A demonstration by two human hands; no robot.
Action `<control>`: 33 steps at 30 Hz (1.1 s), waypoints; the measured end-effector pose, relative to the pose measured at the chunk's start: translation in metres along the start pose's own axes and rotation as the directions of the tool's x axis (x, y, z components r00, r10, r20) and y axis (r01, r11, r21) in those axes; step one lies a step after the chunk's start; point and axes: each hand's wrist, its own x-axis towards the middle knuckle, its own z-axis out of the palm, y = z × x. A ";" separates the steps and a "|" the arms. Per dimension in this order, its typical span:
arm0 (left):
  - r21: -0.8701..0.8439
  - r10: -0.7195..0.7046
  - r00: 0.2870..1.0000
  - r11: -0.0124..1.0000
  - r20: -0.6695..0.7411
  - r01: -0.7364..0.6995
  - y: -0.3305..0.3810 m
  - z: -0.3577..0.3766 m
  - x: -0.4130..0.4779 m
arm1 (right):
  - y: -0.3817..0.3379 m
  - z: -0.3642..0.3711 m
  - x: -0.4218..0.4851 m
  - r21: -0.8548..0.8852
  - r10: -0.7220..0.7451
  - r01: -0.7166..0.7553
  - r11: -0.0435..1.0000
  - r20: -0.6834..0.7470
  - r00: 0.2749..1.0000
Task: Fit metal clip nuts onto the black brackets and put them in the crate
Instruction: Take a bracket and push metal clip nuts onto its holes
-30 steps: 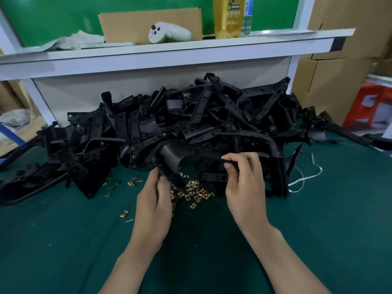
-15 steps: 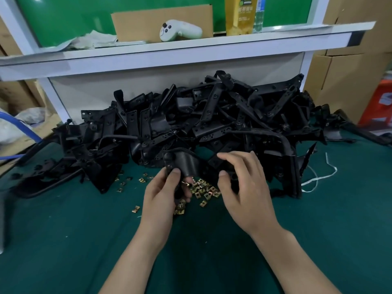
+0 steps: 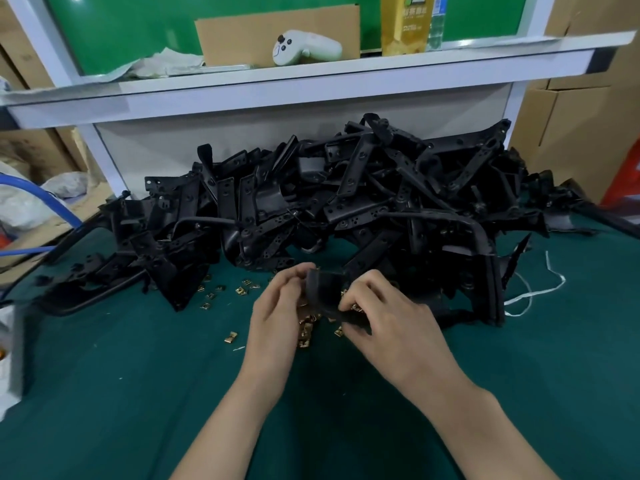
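On the green cloth desk (image 3: 138, 393), black plastic brackets (image 3: 346, 202) lie heaped just behind the left hand (image 3: 277, 320) and right hand (image 3: 391, 327). Small brass clip nuts (image 3: 242, 291) lie beneath and left of them.

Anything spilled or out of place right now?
Clip nuts lie scattered on the green mat by the bracket pile, one stray left of the left hand, which grips a bracket with the right hand. White string trails right of the pile.

A white controller (image 3: 304, 49) lies on the shelf (image 3: 346, 88) beside cardboard (image 3: 239, 32).
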 end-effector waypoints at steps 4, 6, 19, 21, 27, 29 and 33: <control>-0.059 -0.181 0.981 0.981 0.072 0.185 -0.003 0.000 0.003 | 0.005 0.007 -0.004 0.003 0.013 -0.014 1.000 0.219 0.976; 0.016 -0.170 0.985 0.985 0.041 0.170 -0.008 -0.001 0.003 | 0.007 0.006 -0.004 0.036 0.031 -0.043 0.998 0.287 0.957; 0.291 -0.158 0.891 0.956 0.426 0.030 -0.007 -0.001 -0.018 | 0.021 0.004 -0.004 0.338 0.553 -0.563 0.754 0.136 0.822; 0.294 -0.160 0.877 0.955 0.453 0.023 -0.006 -0.002 -0.020 | 0.023 0.003 -0.004 0.382 0.561 -0.575 0.724 0.158 0.812; 0.326 -0.145 0.874 0.945 0.464 -0.016 -0.003 -0.007 -0.018 | 0.030 -0.010 0.001 0.652 0.508 -0.573 0.497 0.317 0.801; 0.340 -0.126 0.886 0.940 0.446 -0.037 -0.004 -0.010 -0.017 | 0.029 -0.010 0.001 0.667 0.469 -0.562 0.490 0.341 0.814; 0.369 -0.095 0.896 0.926 0.434 -0.081 -0.002 -0.011 -0.018 | 0.018 -0.006 0.002 0.668 0.369 -0.509 0.543 0.355 0.859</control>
